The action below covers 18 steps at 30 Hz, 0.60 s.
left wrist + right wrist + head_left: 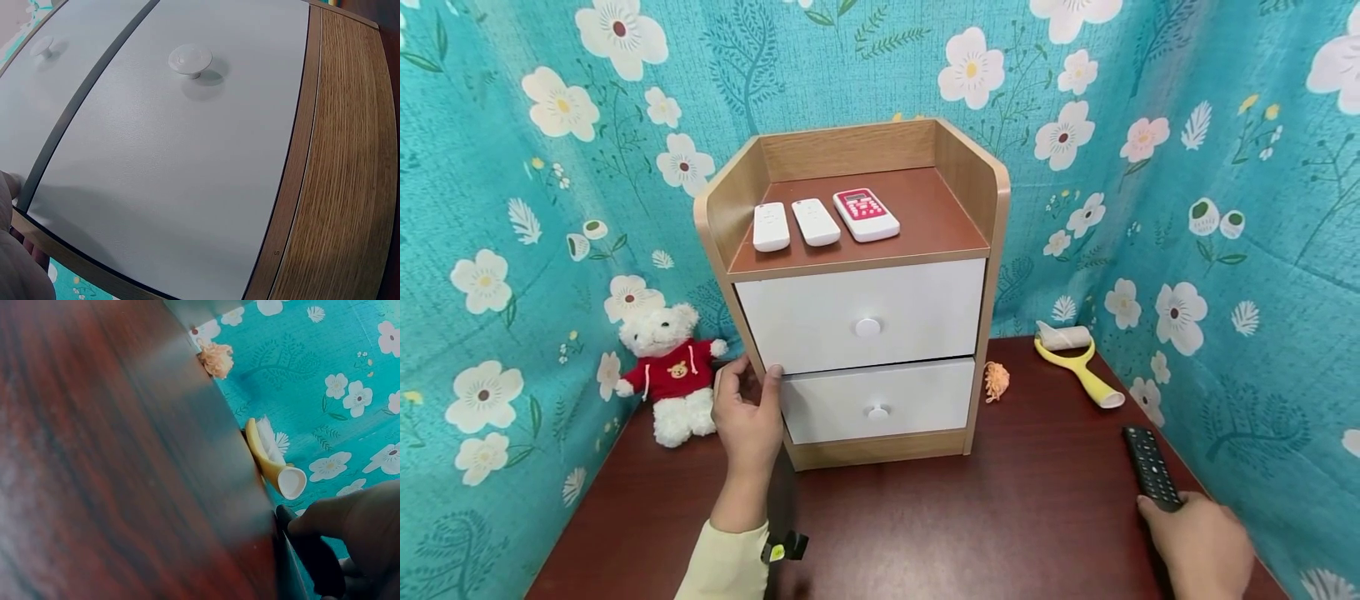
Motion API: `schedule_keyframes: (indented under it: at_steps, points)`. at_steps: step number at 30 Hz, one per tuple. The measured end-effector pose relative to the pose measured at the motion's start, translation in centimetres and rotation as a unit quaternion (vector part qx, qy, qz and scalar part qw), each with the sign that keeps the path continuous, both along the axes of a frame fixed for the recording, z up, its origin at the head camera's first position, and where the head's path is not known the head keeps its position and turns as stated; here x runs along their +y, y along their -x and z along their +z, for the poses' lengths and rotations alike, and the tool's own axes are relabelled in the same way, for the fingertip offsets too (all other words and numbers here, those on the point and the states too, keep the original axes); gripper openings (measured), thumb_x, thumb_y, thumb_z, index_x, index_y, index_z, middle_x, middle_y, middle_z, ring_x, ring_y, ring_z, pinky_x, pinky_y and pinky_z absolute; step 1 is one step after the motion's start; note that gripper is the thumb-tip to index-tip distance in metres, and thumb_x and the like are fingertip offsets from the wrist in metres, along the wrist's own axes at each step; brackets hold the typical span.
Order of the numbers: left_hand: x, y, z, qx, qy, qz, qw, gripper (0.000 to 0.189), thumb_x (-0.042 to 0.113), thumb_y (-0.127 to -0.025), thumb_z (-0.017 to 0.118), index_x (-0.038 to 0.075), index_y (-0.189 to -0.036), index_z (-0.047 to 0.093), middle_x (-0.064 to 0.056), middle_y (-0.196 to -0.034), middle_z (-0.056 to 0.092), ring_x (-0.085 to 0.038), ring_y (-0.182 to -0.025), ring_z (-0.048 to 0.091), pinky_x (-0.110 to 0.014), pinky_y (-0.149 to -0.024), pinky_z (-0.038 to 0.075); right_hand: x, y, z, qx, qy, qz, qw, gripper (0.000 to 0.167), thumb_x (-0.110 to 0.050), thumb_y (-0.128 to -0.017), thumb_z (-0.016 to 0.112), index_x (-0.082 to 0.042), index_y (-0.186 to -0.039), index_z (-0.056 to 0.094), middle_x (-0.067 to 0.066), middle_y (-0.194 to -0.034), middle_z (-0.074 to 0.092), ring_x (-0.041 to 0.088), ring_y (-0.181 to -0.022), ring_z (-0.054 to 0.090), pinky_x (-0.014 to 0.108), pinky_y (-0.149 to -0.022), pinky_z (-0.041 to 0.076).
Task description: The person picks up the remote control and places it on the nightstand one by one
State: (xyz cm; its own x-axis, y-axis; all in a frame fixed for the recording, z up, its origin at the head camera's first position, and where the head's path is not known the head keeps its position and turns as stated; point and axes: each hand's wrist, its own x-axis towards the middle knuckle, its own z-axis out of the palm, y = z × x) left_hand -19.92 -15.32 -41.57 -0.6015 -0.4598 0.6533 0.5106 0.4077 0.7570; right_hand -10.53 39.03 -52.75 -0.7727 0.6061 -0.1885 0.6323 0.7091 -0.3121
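My left hand (748, 421) grips the left side of a small wood-edged cabinet (880, 450), thumb on the front and fingers behind the edge. The left wrist view shows part of that hand (19, 262) beside the white drawer fronts (162, 137). Both drawers, each with a round white knob (868, 327), sit closed. At the right, my right hand (1202, 542) holds a black remote control (1152, 468) by its near end. In the right wrist view the remote (315, 559) is dark and partly hidden by the fingers.
Two white remotes (771, 227) and a red-and-white remote (867, 215) lie on the cabinet top. A teddy bear (673, 375) sits to its left. An orange yarn bundle (997, 381) and a yellow-handled lint roller (1086, 367) are to its right. Floral curtains (865, 75) surround the table.
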Motion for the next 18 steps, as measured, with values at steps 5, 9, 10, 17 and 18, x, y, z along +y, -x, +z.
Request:
schedule_keyframes:
  at_steps: [5,9,10,17,18]
  points:
    - [0.0,-0.1,0.1,0.001,0.001,0.002,1.0000,0.037,0.007,-0.098,0.081,-0.010,-0.127,0.067,-0.025,-0.114,0.064,-0.007,-0.101,0.058,-0.014,-0.086,0.050,-0.4,0.3,0.2,0.019,0.003,0.003,0.9998,0.079,-0.049,-0.096,0.075,0.017,-0.137,0.058,0.040,-0.120,0.062,0.049,-0.107,0.062,0.059,-0.088,0.051]
    - [0.1,-0.1,0.2,0.002,-0.003,-0.002,1.0000,0.036,0.007,-0.098,0.081,-0.010,-0.127,0.067,-0.025,-0.113,0.064,-0.007,-0.101,0.059,-0.014,-0.086,0.050,-1.3,0.5,0.6,0.080,0.020,0.000,0.9966,0.079,-0.051,-0.096,0.076,0.013,-0.139,0.060,0.039,-0.123,0.063,0.050,-0.110,0.061,0.061,-0.090,0.048]
    - [0.1,-0.1,0.2,0.002,-0.003,-0.003,1.0000,0.036,0.007,-0.098,0.081,-0.010,-0.127,0.068,-0.025,-0.113,0.064,-0.007,-0.101,0.059,-0.014,-0.086,0.050,-1.7,0.5,0.8,0.105,0.030,-0.003,0.9940,0.077,-0.051,-0.096,0.077,0.011,-0.138,0.062,0.038,-0.123,0.064,0.049,-0.109,0.061,0.060,-0.089,0.046]
    - [0.2,-0.2,0.2,0.005,-0.011,-0.012,0.9999,0.036,0.006,-0.097,0.082,-0.008,-0.127,0.069,-0.023,-0.114,0.065,-0.008,-0.101,0.060,-0.012,-0.086,0.051,-5.1,0.2,3.0,0.284,0.074,-0.016,0.9558,0.062,-0.048,-0.091,0.086,-0.002,-0.131,0.077,0.024,-0.116,0.075,0.023,-0.093,0.063,0.035,-0.077,0.039]
    - [0.2,-0.2,0.3,0.007,-0.012,-0.012,0.9998,0.036,0.005,-0.096,0.083,-0.008,-0.127,0.069,-0.023,-0.114,0.065,-0.007,-0.101,0.060,-0.011,-0.086,0.051,-5.6,0.1,3.6,0.298,0.078,-0.018,0.9513,0.061,-0.049,-0.091,0.087,-0.004,-0.131,0.078,0.022,-0.116,0.076,0.016,-0.089,0.061,0.029,-0.075,0.039]
